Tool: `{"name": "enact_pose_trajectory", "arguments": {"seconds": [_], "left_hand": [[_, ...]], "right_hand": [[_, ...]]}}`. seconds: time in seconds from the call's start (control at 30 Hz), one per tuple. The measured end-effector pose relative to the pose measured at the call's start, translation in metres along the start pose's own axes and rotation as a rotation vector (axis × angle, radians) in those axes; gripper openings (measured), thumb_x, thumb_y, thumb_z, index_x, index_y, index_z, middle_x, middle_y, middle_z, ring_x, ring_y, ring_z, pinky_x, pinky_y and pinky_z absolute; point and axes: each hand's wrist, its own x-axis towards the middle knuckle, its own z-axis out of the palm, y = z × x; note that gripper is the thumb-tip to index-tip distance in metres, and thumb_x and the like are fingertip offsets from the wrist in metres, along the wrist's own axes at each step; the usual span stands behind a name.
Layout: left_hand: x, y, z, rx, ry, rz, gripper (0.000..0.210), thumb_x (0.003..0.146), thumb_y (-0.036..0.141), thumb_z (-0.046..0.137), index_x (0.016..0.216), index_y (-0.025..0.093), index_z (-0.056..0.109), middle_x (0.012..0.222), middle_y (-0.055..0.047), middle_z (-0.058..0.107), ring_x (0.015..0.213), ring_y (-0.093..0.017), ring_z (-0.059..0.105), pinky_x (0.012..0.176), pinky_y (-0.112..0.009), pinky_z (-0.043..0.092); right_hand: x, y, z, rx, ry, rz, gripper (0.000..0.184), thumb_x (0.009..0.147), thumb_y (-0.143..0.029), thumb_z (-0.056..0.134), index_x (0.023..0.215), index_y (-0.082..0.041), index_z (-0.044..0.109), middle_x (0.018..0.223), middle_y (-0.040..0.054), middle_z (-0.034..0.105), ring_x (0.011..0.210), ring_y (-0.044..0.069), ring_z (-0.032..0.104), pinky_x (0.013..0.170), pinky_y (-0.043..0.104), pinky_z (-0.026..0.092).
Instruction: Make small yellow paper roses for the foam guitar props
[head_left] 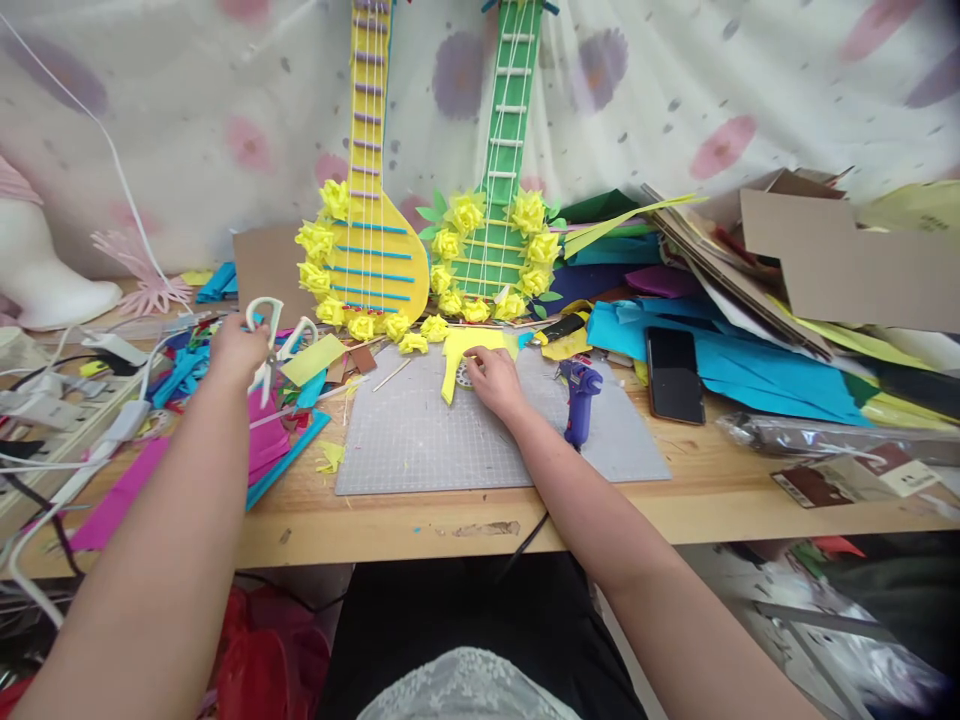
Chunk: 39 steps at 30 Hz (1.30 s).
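Observation:
At the left of the mat, my left hand [238, 352] has its fingers closed on a pair of white-handled scissors [265, 312]. My right hand [493, 382] is over the grey cutting mat [420, 440], its fingers bent against a piece of yellow paper [453, 362]. A small round white reel [463, 377] shows partly beside those fingers; the hand covers the rest. To the right of this hand, a purple-blue glue gun [580, 402] stands on the mat. Behind the mat lean a yellow paper guitar [386, 245] and a green one [504, 225], both edged with yellow paper flowers.
Coloured paper and cardboard [814, 250] are heaped at the right, near a black phone [675, 375]. Power strips and white cables [82, 430] crowd the left side. Magenta paper [127, 495] lies by my left arm. The wooden table's front edge [442, 540] runs before me.

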Motion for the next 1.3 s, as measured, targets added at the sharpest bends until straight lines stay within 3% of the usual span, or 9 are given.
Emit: {"name": "enact_pose_trajectory", "arguments": {"seconds": [0.07, 0.2, 0.3, 0.4, 0.53, 0.73, 0.87, 1.03, 1.3], "left_hand": [[-0.002, 0.013, -0.014, 0.046, 0.036, -0.098, 0.019, 0.072, 0.028, 0.053, 0.083, 0.015, 0.06, 0.056, 0.001, 0.049, 0.056, -0.012, 0.038, 0.06, -0.029, 0.038], [-0.02, 0.055, -0.034, 0.08, 0.221, 0.253, 0.028, 0.078, 0.028, 0.045, 0.097, 0.017, 0.064, 0.083, -0.006, 0.059, 0.073, -0.017, 0.047, 0.068, -0.03, 0.037], [-0.045, 0.09, -0.03, 0.037, 0.121, 0.574, 0.032, 0.081, 0.023, 0.041, 0.106, 0.023, 0.061, 0.094, -0.005, 0.061, 0.079, -0.017, 0.052, 0.069, -0.028, 0.037], [-0.073, 0.121, -0.011, 0.009, -0.036, 0.903, 0.031, 0.084, 0.024, 0.037, 0.102, 0.026, 0.063, 0.093, -0.003, 0.063, 0.083, -0.017, 0.055, 0.074, -0.029, 0.038], [-0.1, 0.152, 0.015, -0.085, -0.079, 1.125, 0.032, 0.086, 0.022, 0.035, 0.104, 0.025, 0.062, 0.09, -0.004, 0.065, 0.083, -0.016, 0.057, 0.075, -0.03, 0.039], [-0.109, 0.177, 0.038, -0.197, -0.051, 1.184, 0.03, 0.085, 0.02, 0.041, 0.104, 0.027, 0.062, 0.093, -0.004, 0.065, 0.087, -0.015, 0.057, 0.076, -0.03, 0.039], [-0.105, 0.18, 0.049, -0.201, -0.073, 1.203, 0.026, 0.084, 0.021, 0.045, 0.102, 0.027, 0.063, 0.089, -0.004, 0.065, 0.086, -0.015, 0.057, 0.077, -0.03, 0.038], [-0.107, 0.18, 0.056, -0.194, -0.094, 1.249, 0.026, 0.083, 0.022, 0.047, 0.102, 0.027, 0.064, 0.094, -0.003, 0.065, 0.087, -0.015, 0.057, 0.075, -0.029, 0.038], [-0.113, 0.182, 0.058, -0.194, -0.121, 1.166, 0.027, 0.084, 0.022, 0.043, 0.098, 0.026, 0.066, 0.091, -0.003, 0.066, 0.083, -0.014, 0.058, 0.071, -0.029, 0.037]], "right_hand": [[0.0, 0.001, 0.001, 0.025, 0.042, -0.022, 0.027, 0.079, -0.025, 0.042, 0.095, -0.02, 0.063, 0.079, 0.006, 0.063, 0.09, 0.022, 0.049, 0.083, 0.036, 0.038], [0.0, -0.003, 0.0, 0.118, 0.156, -0.091, 0.025, 0.078, -0.024, 0.043, 0.093, -0.02, 0.062, 0.081, 0.0058, 0.063, 0.089, 0.021, 0.05, 0.083, 0.036, 0.039], [-0.001, -0.011, -0.003, 0.339, 0.156, -0.104, 0.023, 0.079, -0.028, 0.044, 0.093, -0.019, 0.061, 0.09, 0.0058, 0.063, 0.088, 0.018, 0.053, 0.083, 0.035, 0.041], [-0.001, -0.017, -0.006, 0.695, 0.01, -0.04, 0.027, 0.079, -0.036, 0.045, 0.095, -0.02, 0.059, 0.094, 0.0043, 0.062, 0.087, 0.015, 0.056, 0.079, 0.031, 0.044], [-0.001, -0.017, -0.012, 1.003, -0.319, 0.015, 0.027, 0.078, -0.041, 0.048, 0.088, -0.02, 0.061, 0.086, 0.0021, 0.062, 0.079, 0.013, 0.057, 0.072, 0.029, 0.045], [0.003, -0.01, -0.026, 1.211, -0.591, 0.122, 0.018, 0.075, -0.034, 0.054, 0.079, -0.018, 0.06, 0.078, 0.0013, 0.061, 0.071, 0.012, 0.055, 0.062, 0.026, 0.044], [0.005, 0.0, -0.033, 1.313, -0.556, 0.085, 0.018, 0.073, -0.032, 0.059, 0.087, -0.021, 0.059, 0.082, -0.0005, 0.061, 0.078, 0.013, 0.057, 0.061, 0.024, 0.045], [0.004, 0.005, -0.03, 1.275, -0.723, 0.078, 0.028, 0.067, -0.038, 0.066, 0.083, -0.016, 0.06, 0.081, 0.0035, 0.062, 0.081, 0.015, 0.059, 0.058, 0.022, 0.043], [0.003, -0.006, -0.024, 1.236, -0.66, 0.15, 0.031, 0.065, -0.042, 0.065, 0.084, -0.019, 0.057, 0.076, 0.0022, 0.061, 0.08, 0.016, 0.059, 0.068, 0.03, 0.048]]}}
